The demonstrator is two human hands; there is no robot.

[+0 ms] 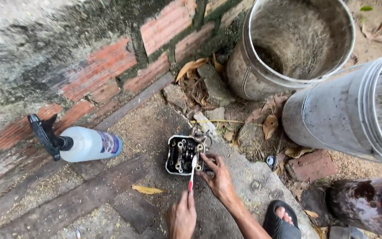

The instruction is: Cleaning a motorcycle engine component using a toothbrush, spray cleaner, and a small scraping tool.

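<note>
Both hands ours: left hand (182, 217) clamped on toothbrush (192, 172), long axis pointing up into engine part (184, 155); right hand (217, 177), fingers spread, steadies its right edge.

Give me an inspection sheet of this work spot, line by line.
Surface: gritty concrete ground with wooden planks.
Job's things: dark metal engine part; toothbrush with bristles on it.
Clutter: spray bottle lying on its side, dry leaves, loose brick.
Grippers: left hand holds the toothbrush; right hand steadies the part.
Cables: nothing seen.
Surroundings: mossy brick wall, two grey buckets, sandalled foot.
</note>
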